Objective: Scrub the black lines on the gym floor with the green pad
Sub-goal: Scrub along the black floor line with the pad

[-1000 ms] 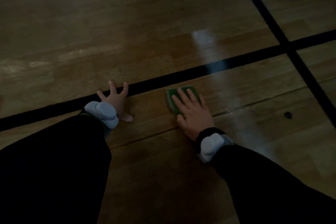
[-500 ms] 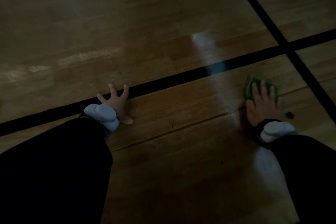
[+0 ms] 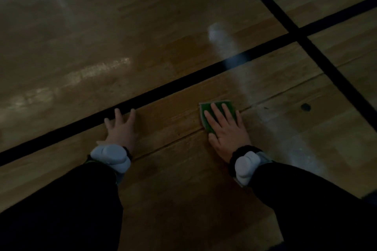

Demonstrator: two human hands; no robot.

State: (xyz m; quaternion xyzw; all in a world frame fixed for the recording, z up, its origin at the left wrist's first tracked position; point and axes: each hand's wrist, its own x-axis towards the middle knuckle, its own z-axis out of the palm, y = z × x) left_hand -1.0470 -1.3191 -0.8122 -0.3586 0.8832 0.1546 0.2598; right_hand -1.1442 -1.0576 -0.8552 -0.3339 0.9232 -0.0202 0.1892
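Your right hand [image 3: 226, 128] presses the green pad [image 3: 214, 114] flat under straight fingers, on bare wood just short of the black line [image 3: 163, 89]. Scrub there and you miss the line. Your left hand [image 3: 120, 128] rests spread, fingertips touching the line.

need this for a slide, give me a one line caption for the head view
Right hand presses a green pad flat on the wooden gym floor just short of a black line; left hand braces beside it.
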